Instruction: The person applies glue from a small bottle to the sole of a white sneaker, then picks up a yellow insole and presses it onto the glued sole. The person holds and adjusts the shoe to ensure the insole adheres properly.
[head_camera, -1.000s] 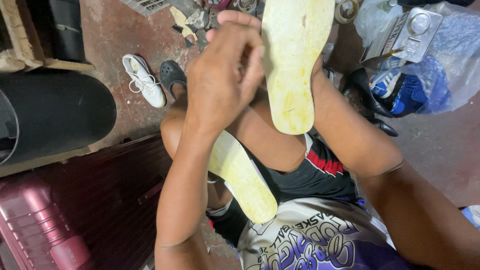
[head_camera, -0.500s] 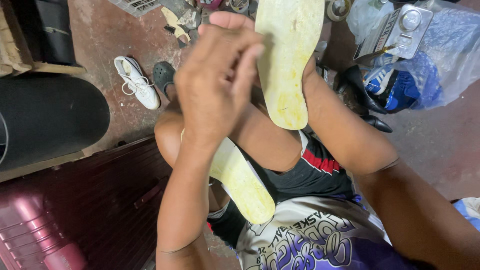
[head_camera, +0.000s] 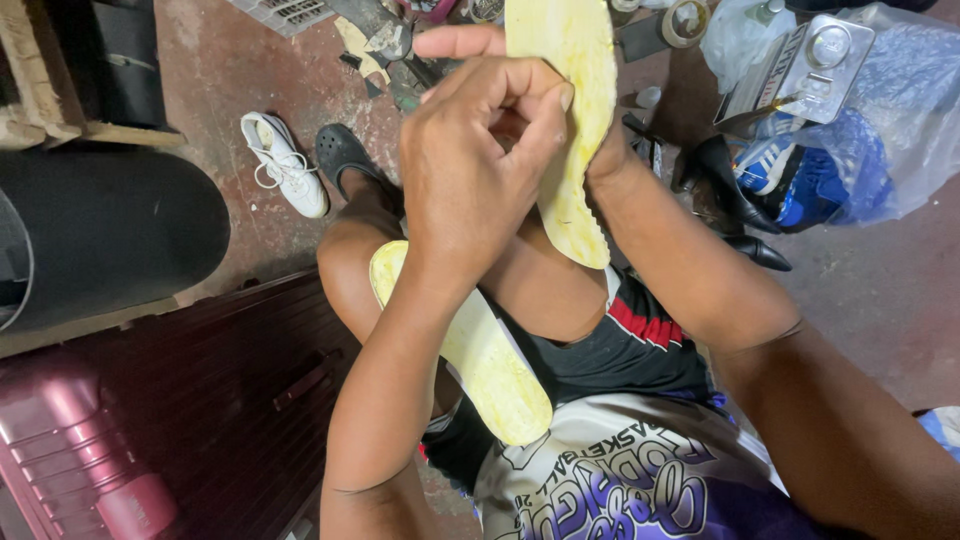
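Insole (head_camera: 570, 120), pale yellow and worn, stands upright at the top middle of the view, held between both hands above the person's knees. Far to the left of that insole lies a pink ribbed suitcase (head_camera: 70, 460) beside a dark red case (head_camera: 230, 390), with a black cylinder (head_camera: 110, 230) above them. Nearer the insole, still to its left, a white sneaker (head_camera: 285, 165) rests on the reddish floor (head_camera: 230, 70), just beside a black clog (head_camera: 345, 155). The left hand (head_camera: 470, 170) is curled against the insole's left edge, fingers bent and thumb tip pressing the yellow surface. Below the held insole, a second yellow insole (head_camera: 480, 350) lies across the person's thigh. The right hand (head_camera: 610, 150) sits behind the insole, mostly hidden, so I cannot tell how it grips. To the right of the insole lie black high-heeled shoes (head_camera: 735, 195) and a clear plastic bag (head_camera: 880, 130).
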